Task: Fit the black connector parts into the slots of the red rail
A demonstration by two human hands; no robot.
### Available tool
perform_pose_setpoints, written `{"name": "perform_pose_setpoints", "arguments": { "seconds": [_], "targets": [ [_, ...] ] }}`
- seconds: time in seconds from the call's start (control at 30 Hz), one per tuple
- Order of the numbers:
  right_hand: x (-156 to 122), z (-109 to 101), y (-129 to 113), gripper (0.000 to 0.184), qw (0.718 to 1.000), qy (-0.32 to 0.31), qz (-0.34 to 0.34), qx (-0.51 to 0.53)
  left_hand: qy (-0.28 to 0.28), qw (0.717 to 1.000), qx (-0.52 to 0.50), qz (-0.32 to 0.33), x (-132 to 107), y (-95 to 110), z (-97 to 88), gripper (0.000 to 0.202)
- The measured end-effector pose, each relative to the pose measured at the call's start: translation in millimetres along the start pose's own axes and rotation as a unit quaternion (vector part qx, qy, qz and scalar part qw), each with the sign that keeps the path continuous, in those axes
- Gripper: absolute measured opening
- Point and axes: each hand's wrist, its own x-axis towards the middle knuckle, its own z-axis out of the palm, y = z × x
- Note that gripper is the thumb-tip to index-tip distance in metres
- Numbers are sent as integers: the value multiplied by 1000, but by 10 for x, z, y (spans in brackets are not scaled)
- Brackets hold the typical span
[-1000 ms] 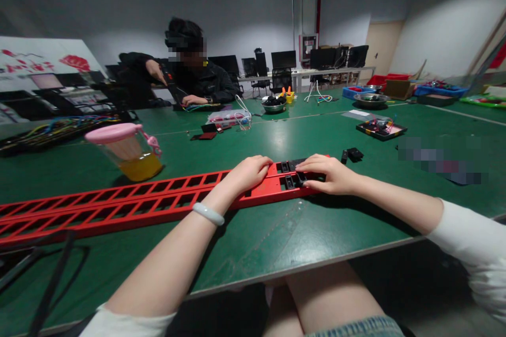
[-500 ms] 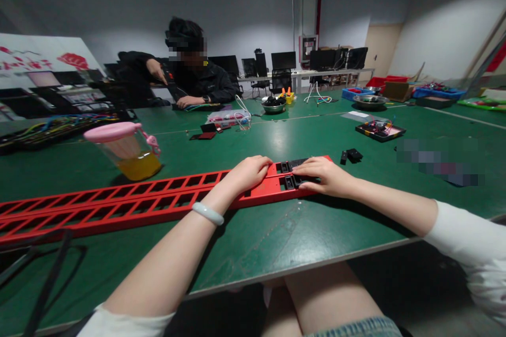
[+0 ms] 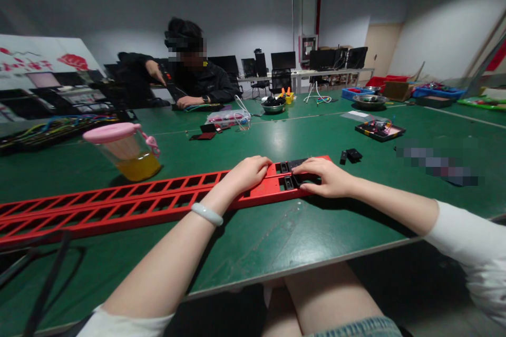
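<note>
Two long red slotted frames [image 3: 154, 188] lie side by side on the green table, reaching from the left edge to the middle. My left hand [image 3: 250, 171] lies across their solid part, its fingers curled over the far edge. Black rectangular plastic parts [image 3: 289, 182] sit in openings near the frames' right end. There my right hand [image 3: 326, 176] spans a black piece [image 3: 297, 165], fingers on top and thumb at the near side. The hand partly hides that piece. Two small loose black pieces [image 3: 353, 155] lie beyond my right hand.
A pink-lidded cup [image 3: 136, 163] with yellow liquid stands behind the frames at left. Across the table, a person [image 3: 213, 81] holds a dark tool. A bowl of black parts [image 3: 273, 107], a shallow black tray [image 3: 379, 131] and cable bundles [image 3: 59, 129] lie farther off.
My right hand's thumb and fingers have opened slightly wider around the black piece. My left hand and the red frames stay in place.
</note>
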Motion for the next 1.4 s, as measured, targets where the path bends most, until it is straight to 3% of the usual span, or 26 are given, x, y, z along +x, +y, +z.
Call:
{"name": "perform_pose_setpoints", "arguments": {
  "seconds": [0.2,0.7,0.87,1.1,1.27,1.33,1.4],
  "targets": [
    [6,39,-53,28,998,19,50,-39,0,1000,-3,-5,-3,23,-16,32],
    [21,52,-72,28,999,23,42,-24,0,1000,-27,-7,-1,21,-19,33],
    [17,50,-67,31,1000,4,-1,-28,-1,1000,-12,-3,4,0,-7,33],
    [1,71,-41,30,998,-19,1,-55,3,999,-32,-4,4,7,0,33],
    [-5,67,-47,30,998,-17,-1,-60,24,987,-146,-66,10,-59,-16,27],
    [-7,69,-45,29,998,-15,-2,-58,40,963,-236,-122,9,-96,-40,25],
    [-9,72,-39,29,998,-15,-5,-56,55,922,-349,-159,-1,-113,-68,25]
  ]
}}
